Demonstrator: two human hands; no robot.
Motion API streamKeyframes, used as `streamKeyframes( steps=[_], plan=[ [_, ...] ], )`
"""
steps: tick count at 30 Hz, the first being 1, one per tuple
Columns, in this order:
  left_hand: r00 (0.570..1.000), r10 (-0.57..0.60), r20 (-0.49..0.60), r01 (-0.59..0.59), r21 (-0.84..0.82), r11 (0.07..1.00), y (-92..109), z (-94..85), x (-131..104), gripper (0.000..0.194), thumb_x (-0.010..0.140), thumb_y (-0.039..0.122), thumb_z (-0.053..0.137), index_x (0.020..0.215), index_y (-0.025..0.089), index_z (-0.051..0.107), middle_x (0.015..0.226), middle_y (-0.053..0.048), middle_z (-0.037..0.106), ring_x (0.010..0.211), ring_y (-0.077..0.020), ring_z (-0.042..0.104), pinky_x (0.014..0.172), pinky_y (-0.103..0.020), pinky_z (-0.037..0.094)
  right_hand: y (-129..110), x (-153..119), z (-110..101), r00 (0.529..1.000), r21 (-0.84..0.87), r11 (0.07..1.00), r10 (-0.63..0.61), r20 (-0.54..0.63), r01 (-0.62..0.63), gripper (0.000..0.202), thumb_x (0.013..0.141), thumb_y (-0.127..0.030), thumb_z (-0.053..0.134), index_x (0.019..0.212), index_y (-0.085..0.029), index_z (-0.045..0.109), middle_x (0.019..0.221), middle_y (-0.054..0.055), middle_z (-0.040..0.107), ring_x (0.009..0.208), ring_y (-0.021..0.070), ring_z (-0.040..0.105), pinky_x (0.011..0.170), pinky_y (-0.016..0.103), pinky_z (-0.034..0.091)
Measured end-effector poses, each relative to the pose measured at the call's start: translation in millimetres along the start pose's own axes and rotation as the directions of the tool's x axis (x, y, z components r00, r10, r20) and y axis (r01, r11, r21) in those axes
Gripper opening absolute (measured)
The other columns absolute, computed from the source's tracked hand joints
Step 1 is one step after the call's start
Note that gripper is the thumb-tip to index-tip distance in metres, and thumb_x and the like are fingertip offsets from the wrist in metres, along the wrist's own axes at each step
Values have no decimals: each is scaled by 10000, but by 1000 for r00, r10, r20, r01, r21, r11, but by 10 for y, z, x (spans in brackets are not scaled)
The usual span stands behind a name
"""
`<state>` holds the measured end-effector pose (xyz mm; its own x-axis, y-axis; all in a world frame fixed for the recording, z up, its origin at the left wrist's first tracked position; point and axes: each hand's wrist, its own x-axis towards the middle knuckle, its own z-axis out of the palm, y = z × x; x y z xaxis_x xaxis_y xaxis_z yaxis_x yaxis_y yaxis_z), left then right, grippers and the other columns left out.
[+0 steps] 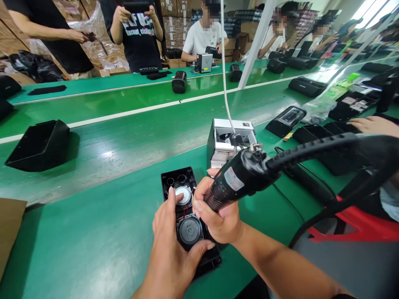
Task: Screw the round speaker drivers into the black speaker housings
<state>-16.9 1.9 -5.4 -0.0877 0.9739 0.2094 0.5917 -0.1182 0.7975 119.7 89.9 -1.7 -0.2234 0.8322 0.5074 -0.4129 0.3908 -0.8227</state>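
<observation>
My left hand steadies a black speaker panel on the green bench, its fingers along the left edge and its thumb across the lower right. Two round speaker drivers sit in the panel: an upper one with a white back and a lower one with a dark back. Red wires run between them. My right hand is wrapped around a black electric screwdriver, tilted over the panel's right side. Its tip is hidden behind my fingers.
Just beyond the screwdriver stands a white and black screw feeder box. An open black housing lies on the conveyor at left. More black speakers and another person's hand are at right. A white cable hangs down.
</observation>
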Motion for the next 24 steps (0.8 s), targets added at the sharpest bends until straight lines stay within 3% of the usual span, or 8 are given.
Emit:
streamKeyframes(
  steps=[12, 19, 24],
  plan=[
    [1000, -2, 0, 2, 33, 999, -42, -2, -9, 1252, 801, 282, 886, 1699, 443, 29, 1592, -96, 507, 1463, -377, 488, 1181, -687, 438, -4, 31, 1, 1000, -20, 1000, 13, 21, -13, 123, 983, -195, 676, 913, -241, 586, 780, -37, 538, 601, 117, 521, 566, 275, 511],
    [998, -13, -57, 14, 21, 1000, -36, 46, -26, 1243, 769, 267, 883, 1704, 421, 79, 1566, -96, 542, 1425, -383, 517, 1156, -689, 452, -68, 99, 32, 1000, -6, 1000, 14, -13, -14, 230, 937, -97, 670, 1001, -271, 534, 804, -64, 551, 614, 94, 541, 612, 247, 502],
    [997, -68, -40, 68, 13, 998, 51, 40, -22, 1197, 805, 265, 854, 1705, 422, 79, 1571, -90, 531, 1434, -372, 500, 1170, -677, 438, -43, 87, -3, 999, 0, 999, 34, 5, -34, 163, 966, -164, 671, 979, -261, 540, 803, -53, 521, 599, 105, 526, 574, 260, 502]
  ],
)
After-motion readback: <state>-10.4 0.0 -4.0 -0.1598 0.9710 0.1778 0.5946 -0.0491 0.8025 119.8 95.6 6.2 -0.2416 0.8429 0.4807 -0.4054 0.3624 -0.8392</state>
